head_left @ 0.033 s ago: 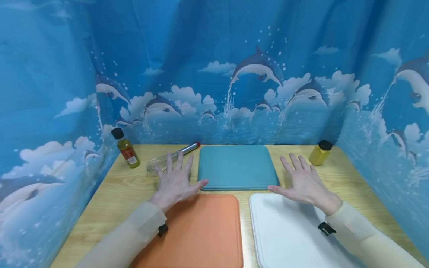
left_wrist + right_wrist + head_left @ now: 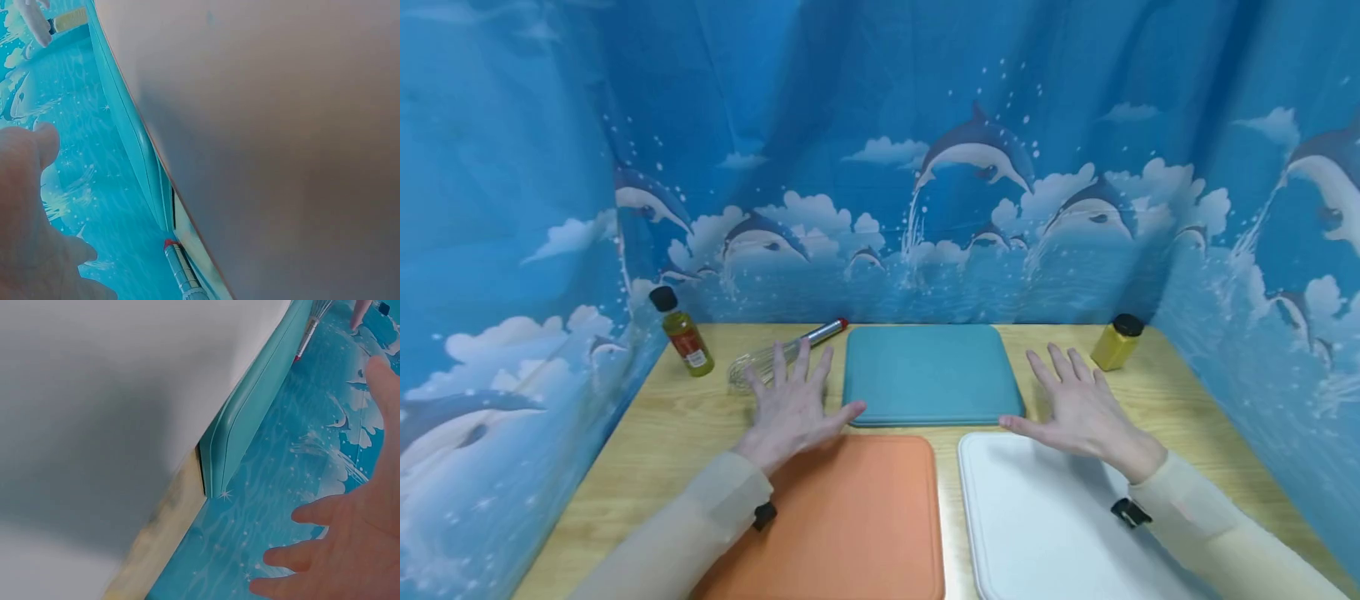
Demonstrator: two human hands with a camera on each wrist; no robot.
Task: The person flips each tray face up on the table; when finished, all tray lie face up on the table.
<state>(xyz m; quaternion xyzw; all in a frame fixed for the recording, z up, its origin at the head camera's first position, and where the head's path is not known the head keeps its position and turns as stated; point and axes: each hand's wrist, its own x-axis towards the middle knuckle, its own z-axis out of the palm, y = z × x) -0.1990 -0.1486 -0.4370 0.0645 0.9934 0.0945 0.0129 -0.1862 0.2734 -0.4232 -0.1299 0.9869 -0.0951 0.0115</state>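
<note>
My left hand (image 2: pixel 792 414), palm down with its fingers spread, hovers over the far left corner of an orange board (image 2: pixel 872 517). Its fingertips overlap the wire end of a whisk (image 2: pixel 823 335) in the head view. The right hand (image 2: pixel 1081 418) has the same spread pose above the far edge of a white board (image 2: pixel 1037 525). Both thumbs point inward, toward the near corners of a teal board (image 2: pixel 932 375) that lies between and beyond the hands. Neither hand holds anything. In the right wrist view, the teal board (image 2: pixel 240 412) appears edge-on beside the fingers.
A bottle of yellow-green liquid (image 2: pixel 688 340) with a black cap stands at the back left. At the back right is a yellow jar (image 2: pixel 1116 343) with a black lid. A blue dolphin-print curtain (image 2: pixel 850 100) encloses the wooden table (image 2: pixel 625 467) at the back and sides.
</note>
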